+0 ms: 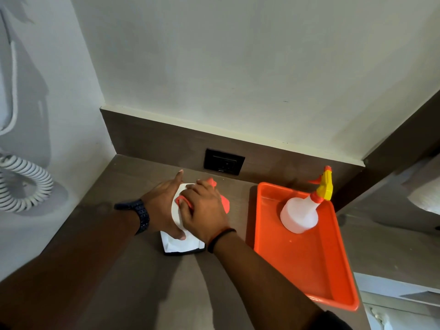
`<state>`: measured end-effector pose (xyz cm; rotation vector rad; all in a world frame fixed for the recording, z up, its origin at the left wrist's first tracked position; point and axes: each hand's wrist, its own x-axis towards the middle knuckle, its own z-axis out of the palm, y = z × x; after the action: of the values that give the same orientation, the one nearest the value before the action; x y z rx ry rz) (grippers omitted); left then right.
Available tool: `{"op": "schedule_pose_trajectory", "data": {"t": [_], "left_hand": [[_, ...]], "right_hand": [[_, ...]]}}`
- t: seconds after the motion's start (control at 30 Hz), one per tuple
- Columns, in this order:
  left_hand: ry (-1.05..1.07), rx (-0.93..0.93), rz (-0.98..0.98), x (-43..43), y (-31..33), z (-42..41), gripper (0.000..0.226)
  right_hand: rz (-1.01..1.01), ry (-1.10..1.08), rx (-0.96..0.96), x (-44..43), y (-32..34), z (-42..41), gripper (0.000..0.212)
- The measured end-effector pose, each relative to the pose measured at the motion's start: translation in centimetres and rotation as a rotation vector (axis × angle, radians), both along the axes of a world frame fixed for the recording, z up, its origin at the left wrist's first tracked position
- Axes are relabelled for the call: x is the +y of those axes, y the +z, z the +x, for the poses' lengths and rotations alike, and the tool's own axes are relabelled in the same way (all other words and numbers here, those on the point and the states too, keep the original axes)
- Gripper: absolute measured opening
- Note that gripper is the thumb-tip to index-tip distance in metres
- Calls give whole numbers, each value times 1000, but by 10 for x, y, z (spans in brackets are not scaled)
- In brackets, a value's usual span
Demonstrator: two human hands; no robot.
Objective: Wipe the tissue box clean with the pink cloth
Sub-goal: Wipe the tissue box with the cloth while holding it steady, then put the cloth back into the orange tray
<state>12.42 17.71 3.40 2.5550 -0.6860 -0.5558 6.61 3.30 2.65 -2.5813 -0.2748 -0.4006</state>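
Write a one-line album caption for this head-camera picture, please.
Left hand steadies the white tissue box while right hand rubs it with pink cloth.

1 view only, head-worn, wide-angle. Looks forward and steeply down from above the tabletop [133,270], facing a wall corner. Both forearms enter from the bottom edge and meet near frame centre, close to the lens: left hand [164,206], right hand [204,210]. Straight lines bow toward the edges. Orange tray [309,265] sits right of centre, wall socket [223,161] dead ahead on the dark backsplash, coiled cord [23,184] at the far left edge. No 2nd view to compare.
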Motion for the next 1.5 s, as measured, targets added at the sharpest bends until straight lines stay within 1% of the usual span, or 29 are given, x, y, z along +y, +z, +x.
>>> {"op": "schedule_pose_trajectory", "data": {"t": [0.1, 0.17, 0.2, 0.3, 0.4, 0.5, 0.57, 0.63, 0.7, 0.77, 0.8, 0.83, 0.87, 0.9, 0.97, 1.0, 1.07, 1.13, 1.2, 1.27, 1.37, 1.4, 1.5], "left_hand": [[-15, -7, 17, -1, 1, -1, 163], [-5, -4, 28, -2, 1, -2, 163], [3, -4, 32, -3, 1, -2, 163], [19, -10, 38, -3, 1, -3, 161], [40, -3, 26, -4, 2, -3, 157], [42, -9, 42, -5, 2, -3, 155], [43, -14, 56, -5, 2, -3, 155], [39, -16, 63, -4, 2, -4, 154], [38, -13, 68, -3, 2, -4, 153], [35, -11, 77, -2, 2, -4, 150], [29, -12, 88, -1, 3, -4, 149], [16, -13, 109, -1, 5, -2, 147], [-1, -12, 141, -1, 8, -1, 147], [-18, -12, 175, -3, 11, 0, 147], [-49, -73, 195, -11, 17, -1, 146], [-68, -150, 161, -20, 19, -3, 142], [-122, -312, 30, -42, 18, -13, 132], [-193, -348, -70, -74, 11, -30, 125], [-266, -304, -90, -111, -3, -49, 125], [-318, -229, -49, -144, -23, -63, 132], [-374, -155, 62, -169, -54, -74, 144], [-391, -154, 88, -173, -64, -77, 146], [-416, -214, 122, -180, -81, -84, 150]], "right_hand": [[-28, 91, -61, -11, -11, -16, 20], [12, 137, -81, -22, -16, -21, 22], [54, 126, -78, -26, -17, -21, 22], [199, 25, -47, -24, -16, -14, 16], [306, -67, 74, -19, -11, -3, 15], [447, -242, 141, -19, -7, 6, 15], [627, -415, 193, -19, -7, 6, 13], [924, -599, 252, -26, -11, 5, 9], [1241, -739, 290, -39, -12, -1, 13], [1464, -795, 267, -59, -10, -13, 10], [1532, -796, 234, -69, -8, -20, 8], [1549, -789, 188, -81, -5, -30, 8], [1507, -783, 137, -94, -2, -39, 10], [1419, -791, 84, -109, 1, -49, 13], [1191, -834, -8, -137, 5, -67, 11], [1079, -846, -36, -151, 5, -75, 9], [847, -839, -30, -172, -1, -88, 10], [599, -760, 24, -181, -12, -95, 13], [344, -623, 121, -186, -29, -98, 15], [142, -479, 261, -185, -46, -99, 16], [-135, -394, 420, -178, -71, -96, 30], [-188, -378, 459, -176, -79, -95, 36], [-219, -373, 570, -174, -93, -93, 51]]}}
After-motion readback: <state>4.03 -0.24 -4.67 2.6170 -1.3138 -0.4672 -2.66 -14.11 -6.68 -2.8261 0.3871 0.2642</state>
